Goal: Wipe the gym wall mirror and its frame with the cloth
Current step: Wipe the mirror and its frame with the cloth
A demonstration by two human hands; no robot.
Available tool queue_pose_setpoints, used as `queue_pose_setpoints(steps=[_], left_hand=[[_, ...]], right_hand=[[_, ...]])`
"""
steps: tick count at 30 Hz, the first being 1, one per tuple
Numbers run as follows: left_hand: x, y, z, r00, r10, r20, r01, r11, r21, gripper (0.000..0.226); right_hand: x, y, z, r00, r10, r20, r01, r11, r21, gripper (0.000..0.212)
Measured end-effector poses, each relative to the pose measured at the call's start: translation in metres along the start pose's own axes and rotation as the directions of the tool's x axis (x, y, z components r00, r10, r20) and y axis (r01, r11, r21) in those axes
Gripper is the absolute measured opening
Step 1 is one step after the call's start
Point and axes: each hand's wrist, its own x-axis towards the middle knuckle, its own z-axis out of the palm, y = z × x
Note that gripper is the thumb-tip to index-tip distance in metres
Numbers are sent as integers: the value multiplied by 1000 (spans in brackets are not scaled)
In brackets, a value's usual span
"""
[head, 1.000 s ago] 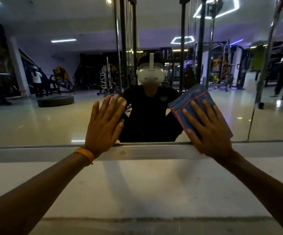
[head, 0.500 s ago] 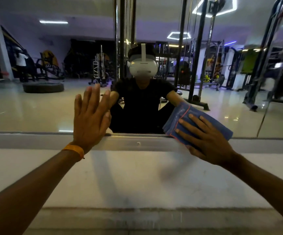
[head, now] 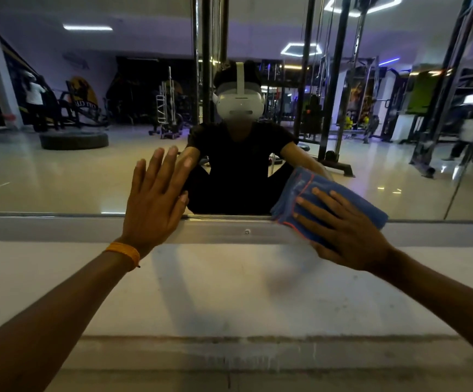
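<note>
Mirror (head: 59, 179) frame (head: 224, 230) (metal): right hand (head: 348, 236) presses cloth (head: 300, 199) on it.

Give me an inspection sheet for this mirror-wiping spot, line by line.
Surface: mirror glass reflects the gym; a metal frame runs along its bottom edge, with one screw showing.
Job's things: folded blue cloth with red stitching lies across the mirror's bottom edge and the frame.
Clutter: nothing seen.
Hands: left hand flat on the glass, fingers straight; right hand presses the cloth, fingers spread. Orange wristband on the left wrist.
Cables: nothing seen at the wall or frame.
Surroundings: pale wall below the frame; gym machines and a tyre in the reflection.
</note>
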Motion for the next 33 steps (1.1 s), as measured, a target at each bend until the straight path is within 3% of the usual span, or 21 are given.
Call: queue_pose_setpoints(steps=[5,10,13,16,17,18,20,22,24,26,28,29,30,32,33], left_hand=[[2,0,-4,1000,2,-7,-1,1000,15,62],[8,-9,-13,996,-55,-65,56,998,9,66],[21,-6,-19,996,-60,-71,61,998,14,66],[44,11,-19,997,-28,-77,29,1000,12,65],[52,19,-16,997,-13,-79,13,1000,2,65],[59,25,-14,997,7,-77,-7,1000,-2,64],[69,35,-7,997,40,-70,-39,999,10,63],[74,40,-3,997,35,-62,-34,999,13,63],[76,39,-3,997,22,-68,-22,1000,5,63],[82,38,-6,996,18,-85,-19,1000,-6,63],[93,36,-9,994,-14,-111,12,1000,-25,64],[99,35,-11,993,-29,-119,26,999,-26,64],[104,35,-11,992,-35,-122,33,999,-20,65],[108,35,-11,992,-32,-126,31,999,-8,66],[107,36,-11,992,-33,-124,32,999,-10,66]], right_hand=[[98,-67,10,998,-59,-29,60,997,40,63],[57,-35,15,998,-3,-70,5,1000,24,63],[21,12,0,970,195,-143,-193,981,26,63],[37,15,-10,832,504,-233,-488,864,126,62],[48,8,-7,846,476,-240,-462,879,116,62],[55,1,-2,908,358,-219,-354,934,58,60],[61,7,1,995,35,-93,-41,997,-64,59],[62,36,-13,995,-12,-103,2,995,-99,59],[62,65,-32,954,207,-217,-223,973,-55,59],[61,80,-45,818,476,-324,-480,874,74,60],[71,59,-38,682,617,-392,-592,781,197,59],[75,41,-27,698,599,-394,-571,797,200,59],[74,20,-13,791,494,-361,-474,868,149,59],[57,2,6,965,163,-206,-172,985,-24,58],[45,13,6,990,44,-134,-56,995,-86,58]])
